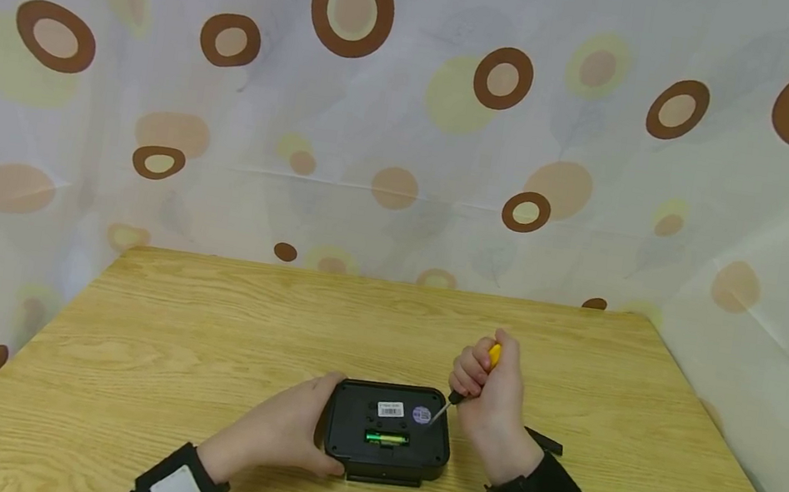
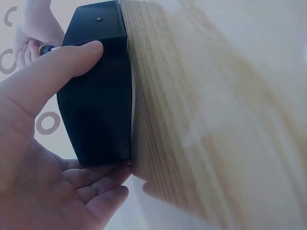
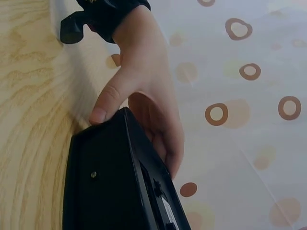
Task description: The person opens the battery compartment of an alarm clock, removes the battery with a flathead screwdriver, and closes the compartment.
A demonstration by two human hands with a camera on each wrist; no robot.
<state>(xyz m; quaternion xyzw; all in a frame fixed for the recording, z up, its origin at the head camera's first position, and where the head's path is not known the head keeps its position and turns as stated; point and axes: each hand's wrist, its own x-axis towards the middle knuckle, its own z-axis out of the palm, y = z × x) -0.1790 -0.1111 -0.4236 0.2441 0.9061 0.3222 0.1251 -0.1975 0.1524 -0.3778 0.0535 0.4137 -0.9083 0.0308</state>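
Note:
A black box-shaped device lies on the table with its open battery slot facing up and a green battery in it. My left hand grips its left end, thumb on the near side and fingers round the far side; the left wrist view shows this thumb across the black casing. In my right hand is a screwdriver with a yellow and black handle, held in a fist. Its thin shaft slants down to the device's top right, its tip beside a round purple sticker.
The device stands on a wood-grain table. A flat black piece lies just past my right wrist. A white barcode label is on the device. Behind the table hangs a patterned curtain.

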